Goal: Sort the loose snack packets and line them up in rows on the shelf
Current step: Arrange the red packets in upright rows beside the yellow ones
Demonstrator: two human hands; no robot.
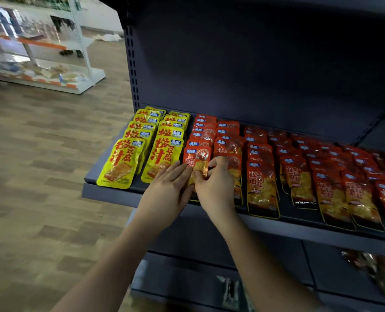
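- At shelf front, w/ both hands on one item: glossy red-orange foil snack packet (pixel 197 164) at the near end of the third row, on the dark grey metal shelf (pixel 110 194).
- My left hand (pixel 166 190) lies flat, fingers straight, pressing the packet's left edge; holds nothing. Judged purpose: keep it clear of the neighbouring yellow foil packets (pixel 162 158).
- My right hand (pixel 216 183) has fingers curled, pinching the packet's lower right part. Judged purpose: squaring it to its row.
- Yellow packets sit in two overlapped rows at left; red foil packets (pixel 262 188) run in overlapped rows to the right, so sorting by colour looks largely done.
- Lower tier: more loose packets (pixel 380 271), blurred; type unclear.
- Risk, my judgement: slick foil may slide, disturbing the adjacent row.
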